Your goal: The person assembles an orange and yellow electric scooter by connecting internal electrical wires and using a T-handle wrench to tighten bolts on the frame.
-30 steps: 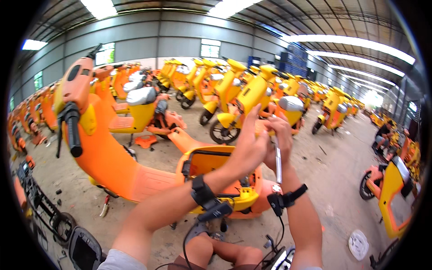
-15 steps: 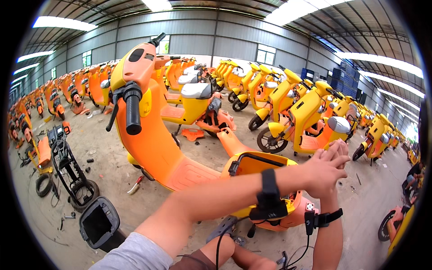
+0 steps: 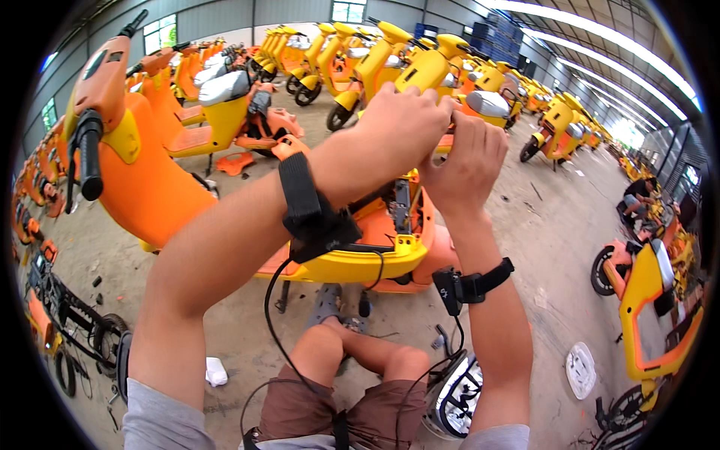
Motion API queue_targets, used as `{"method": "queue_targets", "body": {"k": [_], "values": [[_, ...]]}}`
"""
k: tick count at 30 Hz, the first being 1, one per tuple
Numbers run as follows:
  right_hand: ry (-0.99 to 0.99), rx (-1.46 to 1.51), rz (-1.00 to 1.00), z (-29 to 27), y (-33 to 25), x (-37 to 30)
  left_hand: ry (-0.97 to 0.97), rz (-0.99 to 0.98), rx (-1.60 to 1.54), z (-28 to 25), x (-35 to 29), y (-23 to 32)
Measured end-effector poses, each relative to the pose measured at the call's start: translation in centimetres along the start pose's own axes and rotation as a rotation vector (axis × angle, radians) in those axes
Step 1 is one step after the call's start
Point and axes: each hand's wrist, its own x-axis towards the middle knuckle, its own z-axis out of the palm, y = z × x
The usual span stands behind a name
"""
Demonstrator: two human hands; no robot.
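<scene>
My left hand (image 3: pixel 401 135) and my right hand (image 3: pixel 469 165) are raised close together above the open rear body of an orange and yellow scooter (image 3: pixel 154 176). Their fingers are curled and their tips meet or nearly meet; what lies inside them, if anything, is hidden. Each wrist wears a black strap, the left strap (image 3: pixel 300 199) and the right strap (image 3: pixel 487 281), each with a small device and a cable. Below my forearms the scooter's yellow rear side panel (image 3: pixel 352 266) shows, with black parts inside the opening. Neither hand visibly touches the scooter.
Rows of yellow scooters (image 3: pixel 420 75) stand behind. A bare black frame with a wheel (image 3: pixel 79 315) is at left. By my right knee lies a silver-and-black scooter seat (image 3: pixel 454 397). A white oval part (image 3: pixel 580 370) is on the floor. Another person (image 3: pixel 637 201) crouches at right.
The view has swung down and to the right, showing my legs. My hands, interlaced before, have loosened so that they now sit side by side with curled fingers.
</scene>
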Motion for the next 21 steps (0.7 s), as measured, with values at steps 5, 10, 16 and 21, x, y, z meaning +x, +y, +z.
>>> {"method": "queue_targets", "body": {"k": [5, 10, 16, 21], "values": [[-0.060, -0.007, 0.003, -1.4, 1.8, -1.1, 0.055, -0.029, 0.070, 1.6, 1.9, 2.5], [-0.077, 0.117, 0.031, -4.2, -0.6, -0.3, 0.190, 0.022, 0.036, 4.2, 2.2, -0.8], [-0.216, 0.147, 0.131, -6.3, 0.5, 0.6, 0.375, -0.025, -0.184, 5.2, 2.2, 1.6], [-0.276, 0.364, 0.313, -7.9, -0.4, 1.7, 0.233, -0.105, -0.792, 3.5, 1.2, 1.1]]}}
